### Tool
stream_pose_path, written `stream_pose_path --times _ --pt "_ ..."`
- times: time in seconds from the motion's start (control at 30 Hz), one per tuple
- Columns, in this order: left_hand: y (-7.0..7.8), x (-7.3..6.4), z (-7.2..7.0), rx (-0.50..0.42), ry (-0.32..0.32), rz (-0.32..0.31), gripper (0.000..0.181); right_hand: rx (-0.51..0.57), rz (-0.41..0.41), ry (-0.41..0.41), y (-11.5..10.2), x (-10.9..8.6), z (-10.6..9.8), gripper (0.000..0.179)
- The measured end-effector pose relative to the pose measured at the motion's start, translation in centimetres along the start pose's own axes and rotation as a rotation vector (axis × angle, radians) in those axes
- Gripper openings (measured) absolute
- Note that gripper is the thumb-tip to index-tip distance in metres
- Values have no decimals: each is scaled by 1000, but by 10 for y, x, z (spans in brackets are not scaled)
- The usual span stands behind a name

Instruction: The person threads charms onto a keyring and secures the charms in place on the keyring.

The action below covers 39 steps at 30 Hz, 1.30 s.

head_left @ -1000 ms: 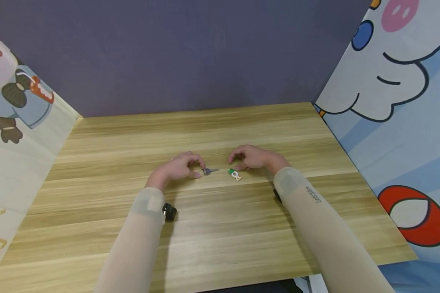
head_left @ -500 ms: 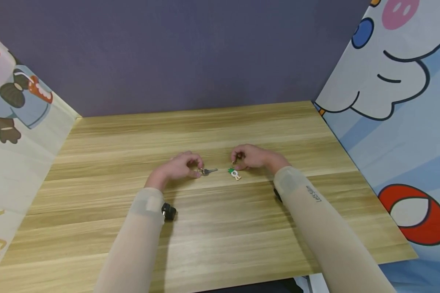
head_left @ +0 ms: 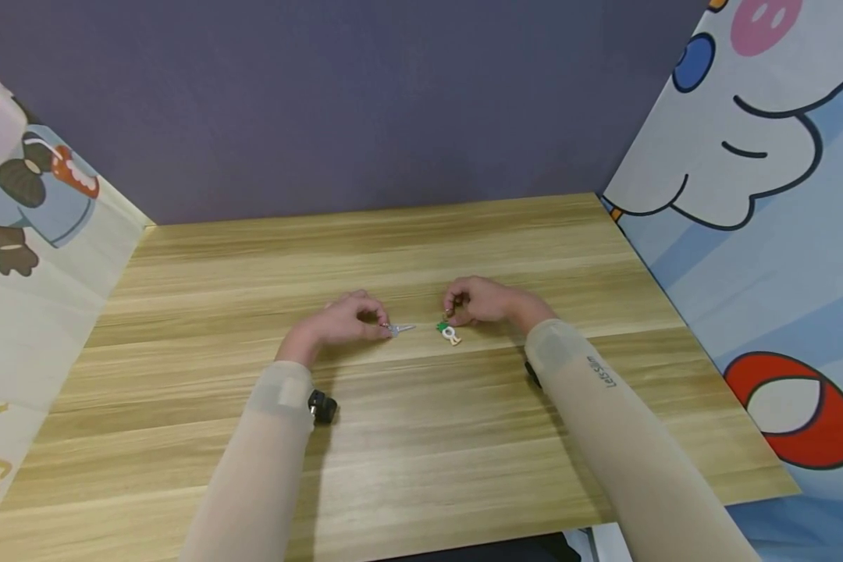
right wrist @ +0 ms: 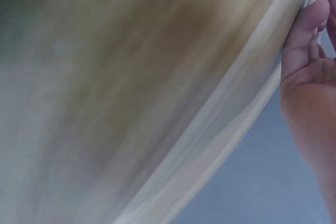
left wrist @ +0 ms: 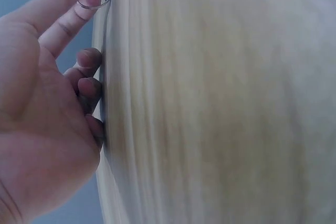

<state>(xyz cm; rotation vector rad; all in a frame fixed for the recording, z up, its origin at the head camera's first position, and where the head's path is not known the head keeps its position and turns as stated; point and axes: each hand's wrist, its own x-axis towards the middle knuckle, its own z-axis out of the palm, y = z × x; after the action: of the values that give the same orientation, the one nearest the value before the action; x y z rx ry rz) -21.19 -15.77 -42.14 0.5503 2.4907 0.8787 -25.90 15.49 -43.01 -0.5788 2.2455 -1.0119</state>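
My left hand [head_left: 351, 318] pinches a metal key ring [left wrist: 88, 7] between thumb and forefinger. A small key [head_left: 402, 329] hangs off that ring and points right, low over the wooden table. In the left wrist view the other fingers of the left hand curl down at the tabletop. Across a short gap, my right hand [head_left: 483, 300] pinches the upper end of a keychain charm, its thumb right at the green top. This charm [head_left: 450, 335] has a green leafy top and a white ring-shaped body. The right wrist view catches only part of the right hand [right wrist: 312, 51], without the charm.
The wood-grain table [head_left: 421, 437] runs back to a dark purple wall [head_left: 365, 109]. Cartoon-printed panels [head_left: 780, 312] flank it on both sides. A small black camera [head_left: 322, 407] sits at the left wrist.
My left thumb and fingertips have shifted slightly right along the key ring, and the key has turned a little. The right fingertips have drawn slightly right; the charm has barely moved.
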Motion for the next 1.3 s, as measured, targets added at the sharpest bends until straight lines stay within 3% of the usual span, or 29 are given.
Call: stream_pose_path --times 0.23,0.67,1.13,1.3 --pt "0 -3 -3 6 -26 8 25 14 -1 -7 1 -1 -1 9" --pt "-10 0 -4 -91 -54 52 17 -14 12 -17 3 -4 -6 16" --pt "-8 -4 -10 -54 -36 100 18 -83 -61 -68 -1 -4 -16 16" --pt "-3 -8 -11 -128 -49 120 17 -54 -85 -67 -6 -14 -17 17"
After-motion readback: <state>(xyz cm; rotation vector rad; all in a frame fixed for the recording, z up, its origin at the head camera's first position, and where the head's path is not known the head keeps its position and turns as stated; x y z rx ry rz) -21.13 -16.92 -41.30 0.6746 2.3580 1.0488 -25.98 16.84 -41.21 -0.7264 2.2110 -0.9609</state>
